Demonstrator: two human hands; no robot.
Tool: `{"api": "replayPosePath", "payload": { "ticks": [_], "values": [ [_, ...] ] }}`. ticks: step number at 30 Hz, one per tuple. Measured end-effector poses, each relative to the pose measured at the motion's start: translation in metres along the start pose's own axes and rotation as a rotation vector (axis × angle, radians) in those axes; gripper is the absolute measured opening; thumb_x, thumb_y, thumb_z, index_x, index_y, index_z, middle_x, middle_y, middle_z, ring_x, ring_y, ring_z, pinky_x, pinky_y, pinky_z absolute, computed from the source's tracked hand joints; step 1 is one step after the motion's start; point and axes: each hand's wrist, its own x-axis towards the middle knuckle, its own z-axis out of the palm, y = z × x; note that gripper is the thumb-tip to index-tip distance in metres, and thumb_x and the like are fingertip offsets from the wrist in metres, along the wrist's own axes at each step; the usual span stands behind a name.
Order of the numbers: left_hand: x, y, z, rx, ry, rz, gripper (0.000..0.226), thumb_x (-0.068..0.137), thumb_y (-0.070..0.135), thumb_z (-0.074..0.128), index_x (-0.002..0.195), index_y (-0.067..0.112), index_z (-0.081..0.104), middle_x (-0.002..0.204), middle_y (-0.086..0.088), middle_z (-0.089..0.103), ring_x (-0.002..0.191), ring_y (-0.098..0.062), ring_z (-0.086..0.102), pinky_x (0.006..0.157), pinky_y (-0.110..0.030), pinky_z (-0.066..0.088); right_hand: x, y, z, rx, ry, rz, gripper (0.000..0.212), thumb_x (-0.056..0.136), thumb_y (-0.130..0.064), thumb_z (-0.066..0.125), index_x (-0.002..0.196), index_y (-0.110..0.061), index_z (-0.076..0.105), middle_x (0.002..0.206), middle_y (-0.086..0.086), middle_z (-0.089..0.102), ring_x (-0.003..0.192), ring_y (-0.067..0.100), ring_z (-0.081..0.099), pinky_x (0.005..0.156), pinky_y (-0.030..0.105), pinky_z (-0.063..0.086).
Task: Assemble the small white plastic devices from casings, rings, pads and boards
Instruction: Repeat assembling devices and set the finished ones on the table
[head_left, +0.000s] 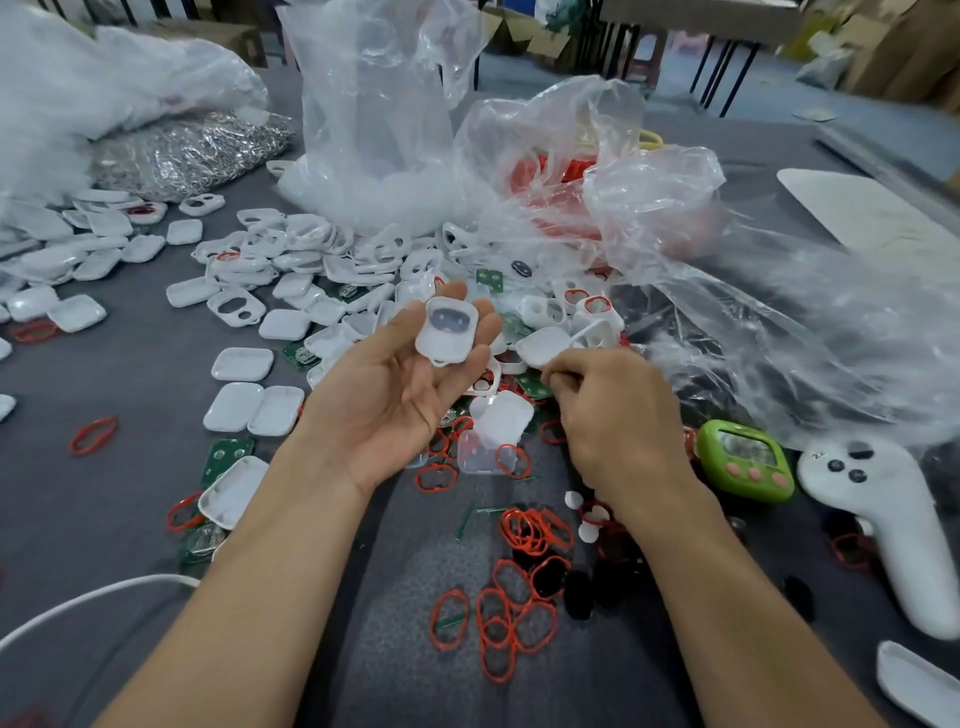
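My left hand (400, 395) is palm up above the table, and a white casing (447, 330) with a dark pad inside lies on its fingers, held at the edge by the thumb. My right hand (618, 415) is palm down over the pile with curled fingers; its fingertips pinch something small that I cannot make out. Loose white casings (244, 364), green boards (226, 457), red rings (530, 530) and black pads (576, 595) lie scattered on the grey table (104, 519).
Clear plastic bags (379, 130) stand behind the pile, one holding red parts (561, 176). A bag of metal clips (192, 150) sits at the back left. A green timer (745, 462) and a white controller (883, 519) lie right. A white cable (78, 603) crosses the lower left.
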Motion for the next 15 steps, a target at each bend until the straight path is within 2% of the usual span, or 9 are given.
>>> {"api": "replayPosePath", "payload": {
  "ticks": [2,4,7,10,13,15],
  "values": [
    [0.0,0.0,0.001,0.002,-0.001,-0.006,0.031,0.086,0.023,0.062,0.101,0.006,0.082,0.121,-0.017,0.073,0.102,-0.029,0.076,0.069,-0.033,0.064,-0.002,0.003,-0.002,0.064,0.012,-0.013,0.018,0.095,-0.019,0.063,0.092,-0.026,0.079,0.091,0.002,0.073,0.09,0.026,0.063,0.078,0.04,0.053],
    [0.0,0.0,0.001,0.004,-0.004,-0.009,0.03,0.086,0.023,0.062,0.101,0.006,0.082,0.122,-0.018,0.073,0.102,-0.029,0.076,0.069,-0.033,0.064,-0.001,0.002,-0.003,0.109,-0.043,-0.026,0.017,0.095,-0.025,0.065,0.103,-0.028,0.079,0.1,0.004,0.072,0.101,0.025,0.061,0.088,0.038,0.051],
    [0.0,-0.001,0.001,0.015,-0.003,-0.013,0.03,0.089,0.023,0.06,0.1,0.006,0.082,0.122,-0.018,0.073,0.101,-0.029,0.076,0.07,-0.033,0.064,-0.002,-0.005,0.001,-0.01,-0.156,-0.069,0.029,0.095,-0.028,0.064,0.122,-0.031,0.072,0.114,0.002,0.065,0.116,0.026,0.051,0.102,0.039,0.04],
    [-0.001,-0.002,0.001,0.024,0.005,-0.018,0.03,0.09,0.022,0.058,0.101,0.007,0.082,0.122,-0.018,0.073,0.102,-0.028,0.076,0.07,-0.033,0.064,-0.002,-0.008,0.003,-0.16,-0.154,-0.149,0.024,0.094,-0.016,0.058,0.11,-0.027,0.072,0.099,-0.004,0.056,0.106,0.026,0.052,0.099,0.038,0.037],
    [-0.001,-0.001,0.002,0.024,0.01,-0.019,0.03,0.09,0.021,0.059,0.102,0.007,0.082,0.123,-0.018,0.073,0.103,-0.029,0.076,0.07,-0.033,0.064,-0.002,-0.005,-0.002,-0.121,-0.126,-0.1,0.031,0.093,-0.008,0.057,0.11,-0.025,0.077,0.11,-0.004,0.065,0.109,0.023,0.051,0.1,0.038,0.043],
    [-0.002,0.0,0.003,0.031,0.016,-0.017,0.03,0.089,0.021,0.06,0.101,0.006,0.082,0.123,-0.018,0.072,0.102,-0.029,0.076,0.069,-0.033,0.064,-0.004,-0.004,-0.007,-0.07,-0.1,-0.06,0.03,0.097,-0.013,0.056,0.11,-0.028,0.078,0.112,0.0,0.069,0.11,0.025,0.055,0.098,0.041,0.047]
  ]
}}
